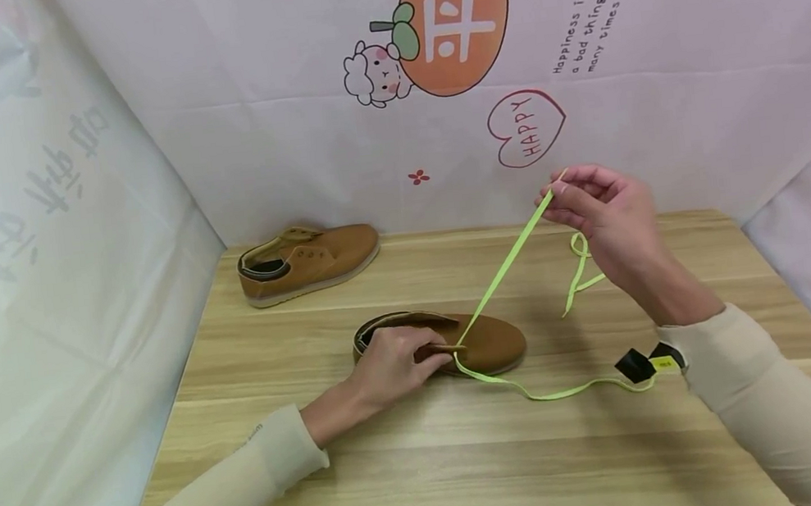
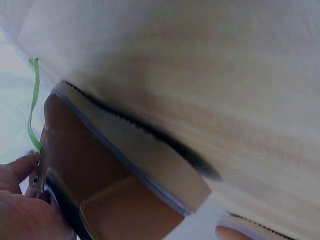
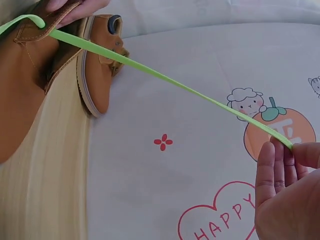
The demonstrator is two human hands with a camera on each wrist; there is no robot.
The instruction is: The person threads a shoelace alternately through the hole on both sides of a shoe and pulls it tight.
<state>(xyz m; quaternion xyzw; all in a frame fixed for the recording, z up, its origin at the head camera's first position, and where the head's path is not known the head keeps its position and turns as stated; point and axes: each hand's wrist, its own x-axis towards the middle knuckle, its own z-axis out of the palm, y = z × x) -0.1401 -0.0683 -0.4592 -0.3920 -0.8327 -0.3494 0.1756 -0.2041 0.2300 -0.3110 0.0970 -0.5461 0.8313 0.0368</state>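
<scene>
White fabric walls (image 1: 279,175) are enclosing the workspace at the back and on both sides, the rear one carrying cartoon prints and lettering. A pale wood-grain bench (image 1: 400,484) is stretching across the floor of this enclosure. Two cream sleeves, the right (image 1: 769,396) and the left (image 1: 244,480), are reaching in from the lower corners. On the rear wall, an orange fruit print (image 1: 457,74) is hanging above the work. A brown near shoe (image 1: 492,339) is sitting at mid-bench, toe pointing right, its opening partly covered by the person's left hand (image 1: 396,363). Its mate, the far shoe (image 1: 335,256), is standing behind and to the left, close to the rear wall, its eyelets showing no lace. The left hand is pinching the near shoe's eyelet flap (image 1: 449,349) between thumb and fingers, while the right hand (image 1: 612,211), raised above the bench, is pinching a yellow-green lace (image 1: 512,254) near its end. The lace is running taut from the flap up to the fingertips, its other stretch trailing rightward along the bench. A looped length (image 1: 580,272) of matching colour is lying partly behind the right hand; whether it is joining the same lace cannot be told. A small black piece (image 1: 634,366) is showing beside the right cuff.
</scene>
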